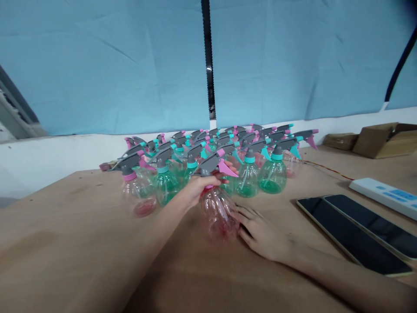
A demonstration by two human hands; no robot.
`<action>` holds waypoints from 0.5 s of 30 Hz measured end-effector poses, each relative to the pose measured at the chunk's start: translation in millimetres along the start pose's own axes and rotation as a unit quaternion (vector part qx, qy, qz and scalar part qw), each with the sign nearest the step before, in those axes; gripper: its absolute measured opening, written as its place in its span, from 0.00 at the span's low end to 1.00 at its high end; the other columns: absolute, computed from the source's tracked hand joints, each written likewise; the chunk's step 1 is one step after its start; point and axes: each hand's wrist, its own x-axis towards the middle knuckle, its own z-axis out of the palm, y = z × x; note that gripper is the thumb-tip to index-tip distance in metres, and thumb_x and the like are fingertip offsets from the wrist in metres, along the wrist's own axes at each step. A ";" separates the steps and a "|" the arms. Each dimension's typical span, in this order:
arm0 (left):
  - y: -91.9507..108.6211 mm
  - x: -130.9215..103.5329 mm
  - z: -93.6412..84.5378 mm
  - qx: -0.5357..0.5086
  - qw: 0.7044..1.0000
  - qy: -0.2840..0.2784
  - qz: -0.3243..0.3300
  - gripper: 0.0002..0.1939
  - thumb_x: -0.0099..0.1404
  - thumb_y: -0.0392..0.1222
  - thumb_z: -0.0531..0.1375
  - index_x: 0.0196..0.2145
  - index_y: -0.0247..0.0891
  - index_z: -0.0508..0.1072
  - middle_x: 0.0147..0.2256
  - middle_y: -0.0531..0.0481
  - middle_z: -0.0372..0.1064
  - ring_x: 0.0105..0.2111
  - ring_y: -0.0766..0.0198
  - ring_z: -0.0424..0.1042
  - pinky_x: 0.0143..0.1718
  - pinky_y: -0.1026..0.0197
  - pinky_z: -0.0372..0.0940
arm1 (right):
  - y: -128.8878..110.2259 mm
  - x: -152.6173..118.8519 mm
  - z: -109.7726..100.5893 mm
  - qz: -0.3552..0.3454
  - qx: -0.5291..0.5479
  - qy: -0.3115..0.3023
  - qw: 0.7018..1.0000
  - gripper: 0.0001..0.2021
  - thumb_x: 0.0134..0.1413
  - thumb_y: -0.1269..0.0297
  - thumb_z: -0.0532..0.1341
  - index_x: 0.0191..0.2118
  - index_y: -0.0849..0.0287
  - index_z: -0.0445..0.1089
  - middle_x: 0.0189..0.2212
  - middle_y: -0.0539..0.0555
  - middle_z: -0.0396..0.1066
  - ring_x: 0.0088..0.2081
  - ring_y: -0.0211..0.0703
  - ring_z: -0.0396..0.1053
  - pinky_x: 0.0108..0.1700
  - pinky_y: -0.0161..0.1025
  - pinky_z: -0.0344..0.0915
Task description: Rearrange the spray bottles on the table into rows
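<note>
A clear pink spray bottle point(219, 215) with a grey head and pink trigger stands upright, or nearly so, in front of a group of similar bottles. My left hand point(206, 184) is closed around its neck, just under the grey head. Against the lower right side of the same bottle rests my right hand point(260, 230), its fingers stretched out and apart. Right behind stand a green spray bottle point(246, 180) with a turquoise collar and another green bottle point(273, 176). At the left of the group is a pink spray bottle point(138, 198).
Two dark phones point(352, 237) lie on the wooden table point(74, 234) at the right. Behind them is a white power strip point(387, 195) and a thin red-yellow cable. An open cardboard box point(379, 143) sits at the back right, before a low white wall and blue curtain point(130, 65).
</note>
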 end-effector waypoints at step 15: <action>1.5 3.6 1.0 0.105 0.994 0.025 0.009 0.20 0.45 0.31 0.54 0.38 0.35 0.74 0.36 0.44 0.73 0.44 0.49 0.68 0.44 0.47 0.61 | 0.4 -1.1 -1.4 -0.006 -0.012 -0.016 1.000 0.23 0.56 0.70 0.50 0.57 0.66 0.58 0.56 0.62 0.59 0.58 0.51 0.53 0.57 0.51 0.53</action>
